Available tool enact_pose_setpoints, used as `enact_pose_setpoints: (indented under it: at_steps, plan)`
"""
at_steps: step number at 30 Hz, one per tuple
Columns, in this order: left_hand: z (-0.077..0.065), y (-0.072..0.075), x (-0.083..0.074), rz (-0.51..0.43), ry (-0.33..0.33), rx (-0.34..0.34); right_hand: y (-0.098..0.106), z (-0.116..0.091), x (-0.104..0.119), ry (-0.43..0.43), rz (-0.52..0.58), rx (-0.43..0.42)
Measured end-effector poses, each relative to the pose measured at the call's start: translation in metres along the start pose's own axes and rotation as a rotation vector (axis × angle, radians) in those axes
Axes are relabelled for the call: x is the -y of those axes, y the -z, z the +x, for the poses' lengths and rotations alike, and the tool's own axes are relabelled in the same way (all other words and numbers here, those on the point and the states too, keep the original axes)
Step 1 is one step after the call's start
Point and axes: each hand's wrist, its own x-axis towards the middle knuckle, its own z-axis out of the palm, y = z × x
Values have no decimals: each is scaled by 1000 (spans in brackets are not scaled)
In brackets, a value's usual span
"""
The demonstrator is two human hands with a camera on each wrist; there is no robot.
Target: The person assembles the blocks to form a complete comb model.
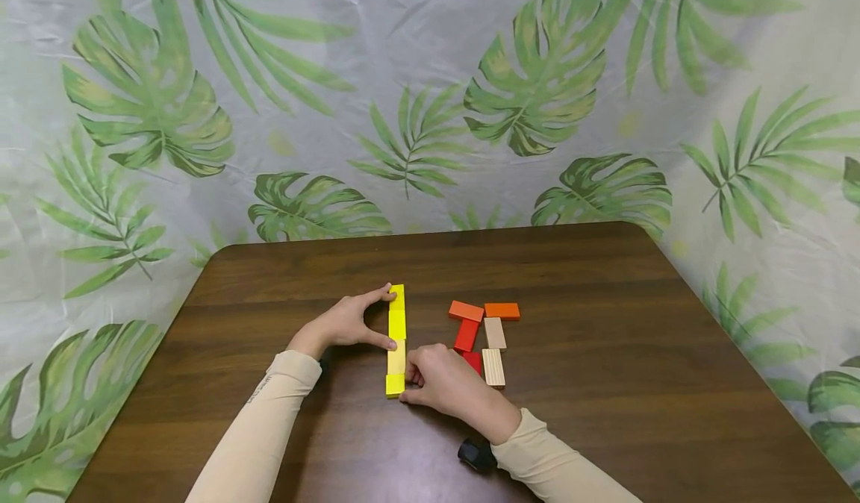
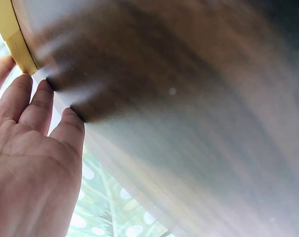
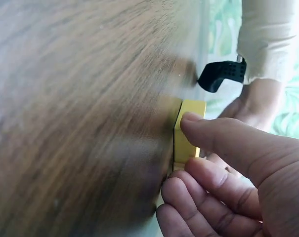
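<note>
A straight row of yellow wooden blocks (image 1: 397, 325) runs away from me on the table, with a paler block (image 1: 397, 359) in it. My left hand (image 1: 346, 321) reaches over from the left, its fingers at the far end and its thumb touching the paler block. In the left wrist view, outstretched fingers (image 2: 38, 106) touch the far end of the row and the tabletop. On the right, my right hand (image 1: 446, 383) has its thumb and bent index finger against the near yellow block (image 3: 189, 133). The other fingers are curled in beside it.
Right of the row lie orange blocks (image 1: 502, 311), red blocks (image 1: 466, 334) and plain wood blocks (image 1: 493, 368), close together. A dark wooden table (image 1: 605, 301) carries everything, and a leaf-patterned cloth (image 1: 416, 63) hangs behind it. Black wrist camera (image 1: 477, 454) sits under my right wrist.
</note>
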Motion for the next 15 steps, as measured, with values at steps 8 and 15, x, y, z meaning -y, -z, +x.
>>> enact_pose_setpoints:
  at_steps: [8, 15]
  plan:
    - [1, 0, 1, -5, -11, 6, -1, -2, 2, 77, -92, -3]
    - [0, 0, 0, -6, -3, 10, -1, -3, 5, 140, -131, -3]
